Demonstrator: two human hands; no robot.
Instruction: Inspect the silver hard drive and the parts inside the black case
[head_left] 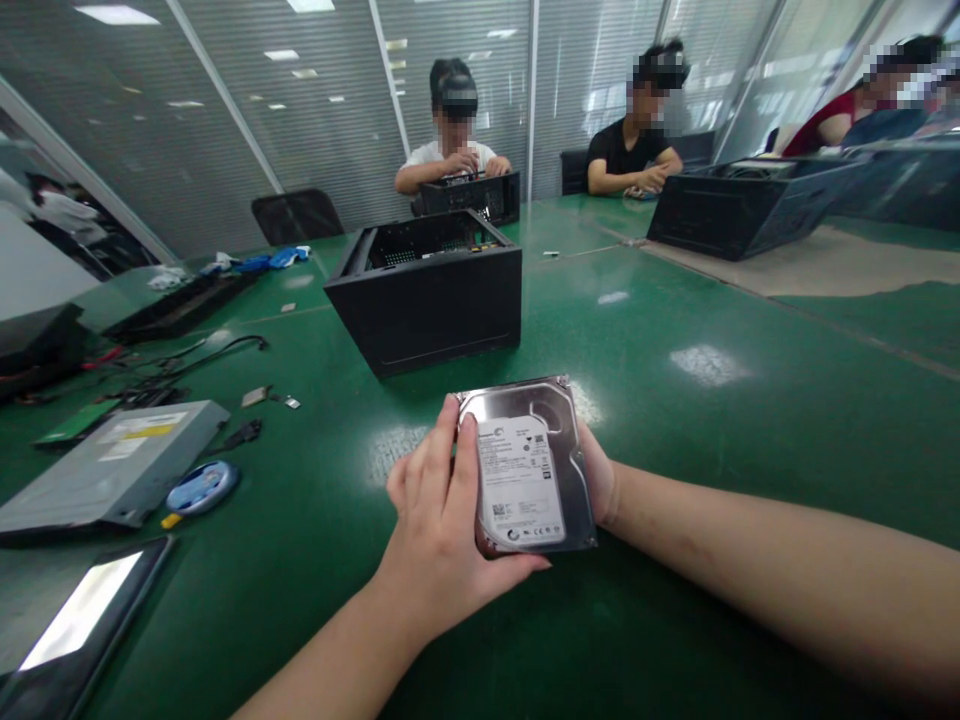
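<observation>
A silver hard drive [529, 465] with a white label faces up, held just above the green table [675, 450]. My left hand [439, 520] grips its left edge, fingers curled over the top and thumb under the near corner. My right hand [600, 480] holds the right edge from beneath, mostly hidden by the drive. An open black computer case [427, 290] stands just beyond the drive.
At the left lie a grey optical drive [112, 465], a blue round tool [202, 487], small parts, cables and a dark panel [82, 610]. Three people sit at the far side with other black cases [742, 205].
</observation>
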